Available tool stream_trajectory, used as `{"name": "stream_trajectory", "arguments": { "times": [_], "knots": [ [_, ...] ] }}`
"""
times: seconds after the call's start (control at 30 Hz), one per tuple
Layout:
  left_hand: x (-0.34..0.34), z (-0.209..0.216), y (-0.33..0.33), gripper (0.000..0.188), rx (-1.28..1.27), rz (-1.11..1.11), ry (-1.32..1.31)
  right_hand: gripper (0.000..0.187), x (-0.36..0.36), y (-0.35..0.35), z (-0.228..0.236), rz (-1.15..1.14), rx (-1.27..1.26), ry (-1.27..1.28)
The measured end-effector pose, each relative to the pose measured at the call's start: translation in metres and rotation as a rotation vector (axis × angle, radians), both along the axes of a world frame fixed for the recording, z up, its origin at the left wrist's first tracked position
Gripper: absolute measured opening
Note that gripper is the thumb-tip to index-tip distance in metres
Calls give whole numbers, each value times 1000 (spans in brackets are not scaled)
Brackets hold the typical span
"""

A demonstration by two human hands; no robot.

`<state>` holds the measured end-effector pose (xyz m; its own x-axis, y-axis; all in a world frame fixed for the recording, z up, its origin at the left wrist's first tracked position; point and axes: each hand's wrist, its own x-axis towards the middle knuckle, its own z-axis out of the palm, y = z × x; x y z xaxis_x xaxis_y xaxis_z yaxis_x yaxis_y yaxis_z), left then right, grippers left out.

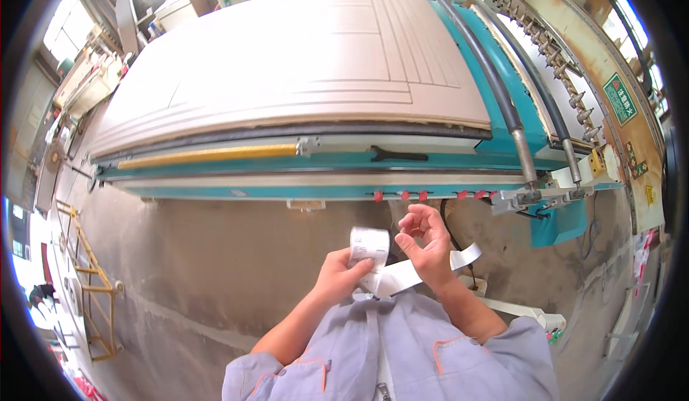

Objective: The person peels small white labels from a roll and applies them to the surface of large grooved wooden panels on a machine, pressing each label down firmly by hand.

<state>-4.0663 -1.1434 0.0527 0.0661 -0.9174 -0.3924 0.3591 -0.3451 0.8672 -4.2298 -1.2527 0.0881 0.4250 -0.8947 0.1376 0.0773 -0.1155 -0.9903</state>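
Holding a small white roll of paper labels (369, 245) upright in front of the chest, the left hand (337, 277) has its grip clenched around the lower part of the roll, thumb pressed on the front face; the right hand (425, 246) sits just beside it with fingers loosely curled and half open, and the loose white paper strip (430, 266) trailing off the roll passes under its palm and sticks out to the right, though whether the fingers actually pinch it I cannot tell. The roll looks very light and soft, the paper thin enough to crease or tear, so it is probably best taken around its cylindrical body with gentle pressure, while the strip wants a light pinch near its free end; its backing may well be smooth and a little slippery. Both hands come out of grey work-jacket sleeves with orange trim (459, 351). Ahead stands a large teal machine bed (316, 168) carrying a wide pale-pink panel with routed grooves (287, 63), a yellow bar (208, 155) along its front edge and two thick grey hoses (495, 85) running down its right side. Beneath is a dusty, bare concrete floor (215, 272), with a yellow metal frame (90, 286) lying at the left and bright windows beyond.
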Motion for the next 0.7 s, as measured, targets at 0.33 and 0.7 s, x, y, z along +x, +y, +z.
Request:
{"name": "stream_trajectory", "arguments": {
  "times": [0.33,0.7],
  "knots": [
    [36,-24,-224,20,-121,33,0,35,32,-233,-48,403,-361,77],
    [61,-35,-397,26,-49,-2,-74,11,64,-417,-76,327,-321,-11]
  ]
}}
